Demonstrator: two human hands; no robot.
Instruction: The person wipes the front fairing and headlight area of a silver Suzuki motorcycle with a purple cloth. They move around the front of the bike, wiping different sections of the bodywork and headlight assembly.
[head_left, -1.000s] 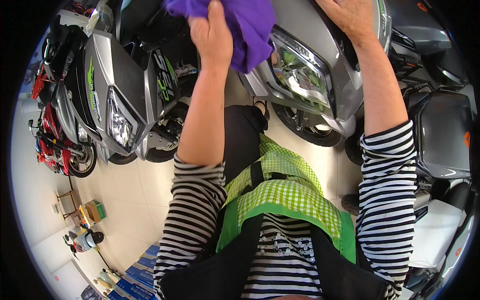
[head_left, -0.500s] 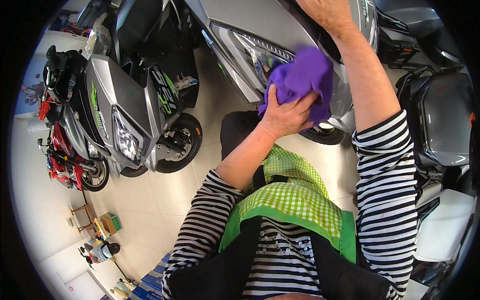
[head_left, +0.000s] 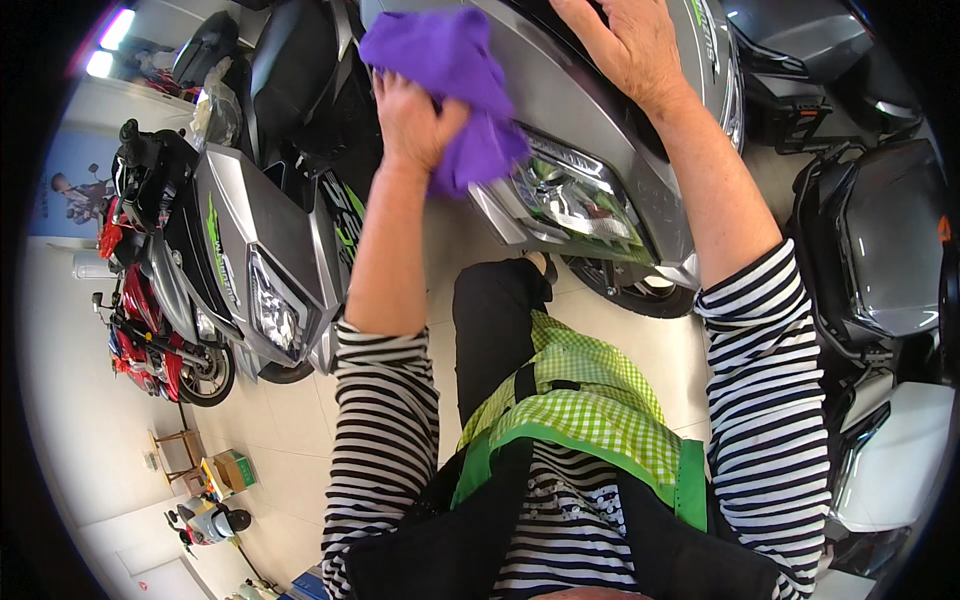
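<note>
Under my left hand (head_left: pixel 412 128) is a purple cloth (head_left: pixel 445 45), bunched and pressed against the left side of a grey scooter (head_left: pixel 560 80). My fingers lie over the cloth, and part of it hangs down beside the scooter's headlight (head_left: pixel 580 200). My right hand (head_left: pixel 635 50) touches the dark upper front of the same scooter, with thumb and fingers apart and nothing held. The top edge of the picture cuts off some of its fingertips.
Another grey scooter (head_left: pixel 235 225) stands close on the left, with a red motorcycle (head_left: pixel 140 310) beyond it. On the right are a dark grey storage box (head_left: pixel 895 240) and a white one (head_left: pixel 895 455). A cardboard box (head_left: pixel 232 470) sits at the far left.
My left hand has swept the purple cloth leftward and up, from over the headlight to the scooter's left side. My right hand has shifted slightly left and stays on the scooter.
</note>
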